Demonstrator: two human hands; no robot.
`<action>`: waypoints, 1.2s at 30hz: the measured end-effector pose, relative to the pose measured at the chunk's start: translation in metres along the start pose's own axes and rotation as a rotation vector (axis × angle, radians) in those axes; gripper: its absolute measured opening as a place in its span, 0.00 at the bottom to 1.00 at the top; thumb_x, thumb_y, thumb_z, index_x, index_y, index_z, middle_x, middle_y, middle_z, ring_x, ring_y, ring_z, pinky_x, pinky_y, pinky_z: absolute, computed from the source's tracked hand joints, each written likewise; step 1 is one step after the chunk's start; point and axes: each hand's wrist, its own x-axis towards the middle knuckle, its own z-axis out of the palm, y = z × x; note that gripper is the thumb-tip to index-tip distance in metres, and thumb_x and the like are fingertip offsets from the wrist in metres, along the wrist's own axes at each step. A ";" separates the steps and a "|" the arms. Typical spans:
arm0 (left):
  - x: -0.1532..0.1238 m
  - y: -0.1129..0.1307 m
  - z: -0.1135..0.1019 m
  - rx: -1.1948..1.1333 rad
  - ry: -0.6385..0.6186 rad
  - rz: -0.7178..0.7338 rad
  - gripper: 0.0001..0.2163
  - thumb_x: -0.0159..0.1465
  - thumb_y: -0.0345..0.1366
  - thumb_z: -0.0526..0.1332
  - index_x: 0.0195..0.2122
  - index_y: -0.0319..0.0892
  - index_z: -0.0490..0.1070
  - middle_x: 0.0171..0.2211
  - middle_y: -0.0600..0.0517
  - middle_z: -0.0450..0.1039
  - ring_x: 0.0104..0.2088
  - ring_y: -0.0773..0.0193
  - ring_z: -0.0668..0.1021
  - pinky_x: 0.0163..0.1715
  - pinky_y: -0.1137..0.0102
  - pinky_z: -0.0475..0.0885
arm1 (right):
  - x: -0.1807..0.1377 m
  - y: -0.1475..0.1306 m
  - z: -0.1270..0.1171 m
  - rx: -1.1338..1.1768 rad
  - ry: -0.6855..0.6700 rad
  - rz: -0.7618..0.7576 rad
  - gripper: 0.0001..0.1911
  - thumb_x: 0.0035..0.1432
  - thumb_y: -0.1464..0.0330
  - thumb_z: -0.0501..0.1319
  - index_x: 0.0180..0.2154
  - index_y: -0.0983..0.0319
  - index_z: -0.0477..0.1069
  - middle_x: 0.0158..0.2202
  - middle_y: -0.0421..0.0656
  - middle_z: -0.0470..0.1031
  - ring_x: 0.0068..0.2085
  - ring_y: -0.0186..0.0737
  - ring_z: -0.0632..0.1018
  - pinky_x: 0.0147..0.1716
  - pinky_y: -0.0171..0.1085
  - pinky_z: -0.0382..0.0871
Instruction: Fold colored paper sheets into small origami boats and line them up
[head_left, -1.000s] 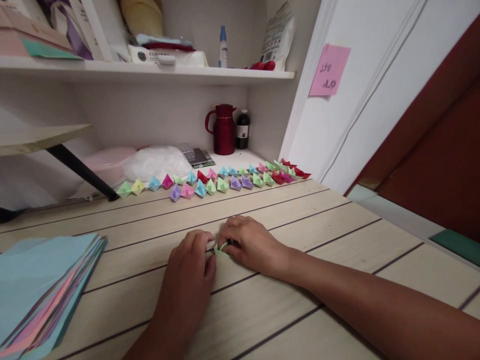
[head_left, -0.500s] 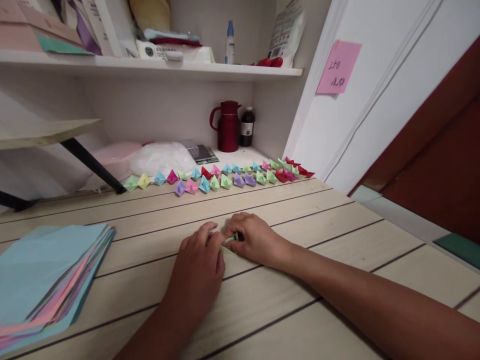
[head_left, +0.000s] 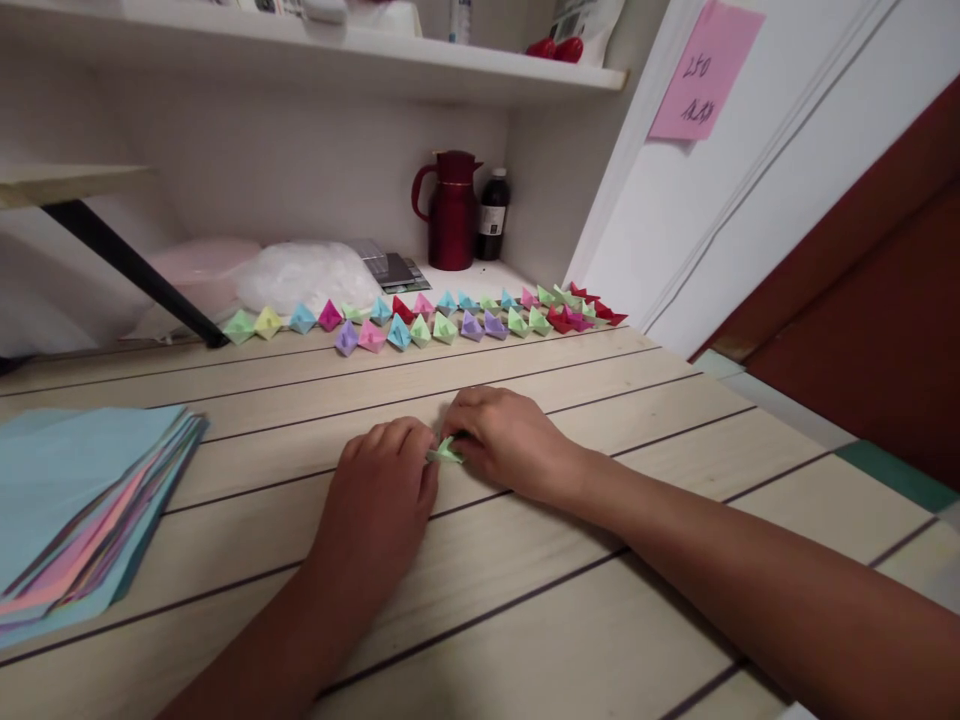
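Note:
Between my two hands is a small piece of folded light green paper point(head_left: 445, 452), low over the striped wooden tabletop point(head_left: 480, 600). My left hand point(head_left: 384, 470) is closed on its left end, thumb and fingers pinching the edge. From the other side my right hand point(head_left: 504, 435) grips it with curled fingers, which hide part of the paper. Beyond the hands, small folded paper boats point(head_left: 445, 329) in green, blue, pink, purple, red and yellow stand in two rows along the table's back edge.
A stack of coloured paper sheets point(head_left: 82, 490) lies at the left. Behind the boats stand a dark red thermos jug point(head_left: 452, 215) and a dark bottle point(head_left: 492, 218), beside a white plastic bag point(head_left: 307, 277). A black bracket point(head_left: 135, 270) slants down at left.
The camera view has tipped downward. My fingers have shifted on the green paper, and more of its folded shape shows between them; both hands still hold it.

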 end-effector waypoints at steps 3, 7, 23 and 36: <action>-0.001 -0.002 0.001 -0.045 -0.017 0.014 0.05 0.63 0.33 0.58 0.40 0.43 0.68 0.42 0.49 0.73 0.43 0.54 0.73 0.42 0.59 0.66 | 0.000 -0.002 -0.002 -0.021 -0.017 0.001 0.09 0.55 0.75 0.59 0.37 0.61 0.76 0.37 0.45 0.75 0.39 0.41 0.74 0.37 0.37 0.63; -0.001 -0.004 0.001 -0.039 -0.053 0.040 0.07 0.64 0.33 0.58 0.43 0.43 0.70 0.46 0.49 0.73 0.46 0.53 0.72 0.45 0.57 0.67 | 0.000 0.003 -0.003 0.094 -0.030 0.014 0.08 0.54 0.73 0.62 0.36 0.60 0.76 0.39 0.44 0.76 0.42 0.42 0.74 0.41 0.37 0.64; 0.001 -0.003 0.004 0.027 -0.024 0.055 0.09 0.66 0.31 0.55 0.44 0.43 0.72 0.46 0.47 0.74 0.45 0.53 0.74 0.45 0.55 0.70 | -0.002 0.009 -0.003 0.144 -0.038 0.011 0.12 0.54 0.75 0.60 0.40 0.60 0.76 0.41 0.44 0.77 0.45 0.42 0.74 0.45 0.39 0.65; -0.002 -0.001 0.005 0.055 0.035 0.074 0.08 0.66 0.31 0.55 0.43 0.43 0.72 0.48 0.47 0.74 0.45 0.53 0.75 0.45 0.54 0.70 | 0.001 -0.001 -0.003 -0.055 0.060 -0.085 0.08 0.53 0.76 0.62 0.34 0.60 0.77 0.47 0.44 0.75 0.49 0.47 0.69 0.43 0.43 0.59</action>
